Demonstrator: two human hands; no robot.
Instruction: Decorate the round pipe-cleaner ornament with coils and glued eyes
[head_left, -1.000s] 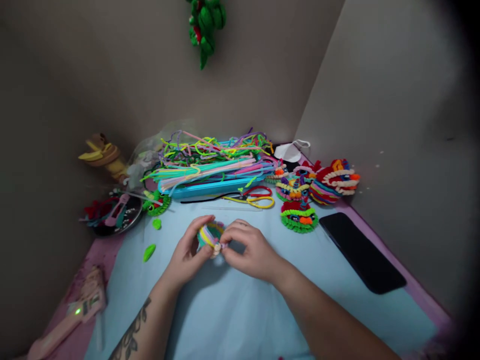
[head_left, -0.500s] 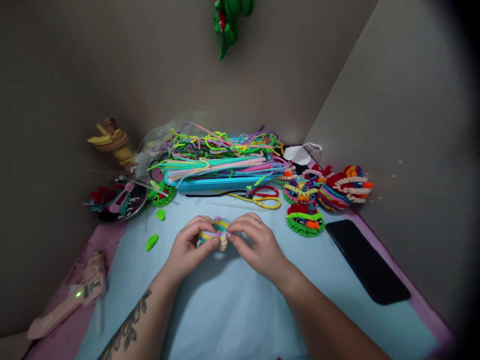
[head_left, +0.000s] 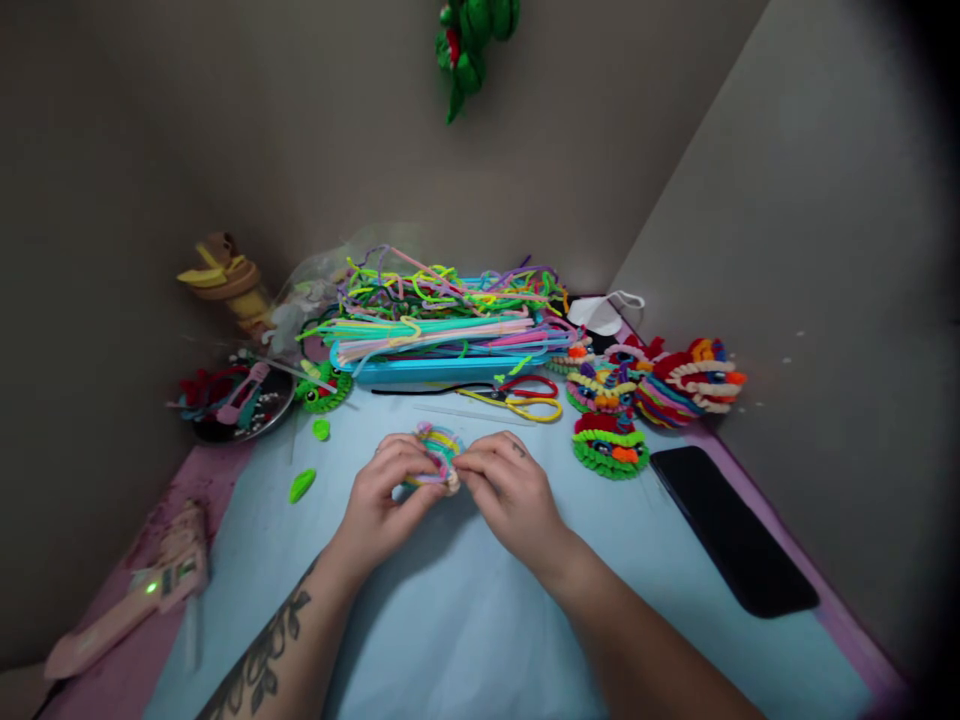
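Note:
Between my hands, just above the blue table cover (head_left: 465,620), is a small rounded piece of pastel pipe cleaners (head_left: 444,443) in pink, yellow and teal. My left hand (head_left: 390,492) grips its left and lower side, thumb in front and fingers behind. A cream, coiled-looking bit (head_left: 452,483) sticks out at its lower right edge. My right hand (head_left: 511,492) has thumb and fingertips pinched at the piece's right edge, beside that cream bit. What exactly lies between those right fingertips is too small to make out.
Behind my hands lie scissors (head_left: 517,396) and a blue tray (head_left: 450,370) heaped with pipe cleaners. Finished pipe-cleaner figures (head_left: 611,445) and a black phone (head_left: 735,530) sit at right. On the left are a glue gun (head_left: 142,590), green pieces (head_left: 302,485) and a metal bowl (head_left: 277,405).
The pipe-cleaner piece has tilted, so more of its striped curved side shows above my left fingers. Both hands stay close together at it; the whole view has shifted slightly.

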